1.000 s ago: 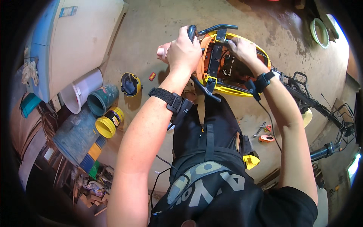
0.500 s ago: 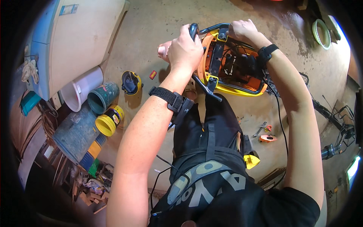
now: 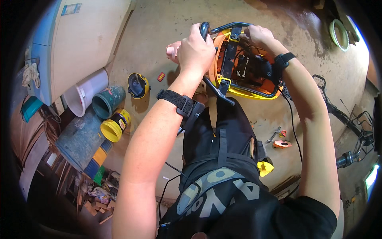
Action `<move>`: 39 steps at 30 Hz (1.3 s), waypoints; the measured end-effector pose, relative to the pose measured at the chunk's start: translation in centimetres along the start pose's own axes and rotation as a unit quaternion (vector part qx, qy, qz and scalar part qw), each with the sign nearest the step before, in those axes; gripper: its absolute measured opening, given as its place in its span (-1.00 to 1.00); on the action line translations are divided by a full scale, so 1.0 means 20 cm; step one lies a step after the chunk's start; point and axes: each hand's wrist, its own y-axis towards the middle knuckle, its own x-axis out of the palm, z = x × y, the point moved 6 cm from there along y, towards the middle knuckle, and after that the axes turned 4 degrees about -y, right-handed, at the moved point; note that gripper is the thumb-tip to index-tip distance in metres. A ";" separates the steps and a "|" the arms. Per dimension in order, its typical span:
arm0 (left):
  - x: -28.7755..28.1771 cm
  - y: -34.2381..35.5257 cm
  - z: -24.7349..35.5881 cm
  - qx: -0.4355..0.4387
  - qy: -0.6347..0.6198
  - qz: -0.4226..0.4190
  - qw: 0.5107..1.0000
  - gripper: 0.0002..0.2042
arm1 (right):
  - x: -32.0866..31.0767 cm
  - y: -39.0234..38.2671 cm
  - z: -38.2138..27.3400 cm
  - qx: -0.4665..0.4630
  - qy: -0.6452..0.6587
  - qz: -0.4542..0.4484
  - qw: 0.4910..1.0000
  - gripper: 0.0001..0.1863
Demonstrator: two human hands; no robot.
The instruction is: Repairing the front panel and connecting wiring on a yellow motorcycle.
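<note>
An orange and yellow machine shell (image 3: 219, 59) with a black tubular frame (image 3: 256, 94) stands in front of me, its inside facing me. Dark parts and thin wires show in the hollow. My left hand (image 3: 195, 52) wraps round a curved black bar (image 3: 205, 31) at its left end. At the far edge, beside a bolted bracket (image 3: 235, 34), my right hand (image 3: 260, 36) has its fingers curled down; what they pinch, if anything, is hidden. A black cable (image 3: 293, 115) hangs near my right forearm.
A yellow helmet-like shell (image 3: 138, 86) and a small red box (image 3: 161, 77) lie on the floor to the left, near several buckets (image 3: 115, 125). Scissors (image 3: 282, 133) and an orange tool (image 3: 281, 144) lie to the right. A bicycle-like handlebar (image 3: 350, 158) is at far right.
My right hand has shifted slightly right and nearer along the far edge, showing more of the bracket. My left hand keeps its grip on the bar.
</note>
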 end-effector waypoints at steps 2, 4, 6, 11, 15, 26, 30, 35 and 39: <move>0.00 0.00 0.00 0.008 -0.005 0.000 1.000 -0.65 | -0.01 0.04 0.02 -0.004 -0.002 -0.005 1.000 -0.49; 0.00 0.00 0.00 0.007 -0.005 0.001 1.000 -0.65 | 0.01 0.04 0.03 -0.008 0.016 0.025 1.000 -0.49; 0.01 -0.01 0.00 0.003 -0.001 -0.002 1.000 -0.65 | 0.08 -0.03 0.04 0.059 0.050 0.050 0.996 -0.49; 0.01 0.00 0.00 0.003 -0.008 0.001 1.000 -0.65 | 0.38 -0.24 -0.24 0.234 0.330 0.107 0.908 -0.59; 0.01 0.00 0.01 0.048 0.013 0.016 0.999 -0.68 | 0.47 -0.21 -0.50 0.186 0.753 0.062 0.628 -0.72; 0.00 -0.01 0.02 0.053 0.007 0.015 0.998 -0.70 | 0.23 -0.19 0.00 0.072 0.158 0.066 0.983 -0.53; 0.00 -0.01 0.00 -0.002 -0.008 -0.006 1.000 -0.65 | 0.13 -0.09 0.01 0.006 0.043 0.061 0.997 -0.56; 0.00 0.00 0.01 -0.007 0.000 -0.008 1.000 -0.65 | -0.01 -0.02 -0.03 -0.052 -0.051 0.062 0.995 -0.62; 0.00 0.00 0.01 0.011 0.003 0.002 1.000 -0.67 | -0.09 0.05 -0.05 -0.084 -0.111 0.056 0.989 -0.66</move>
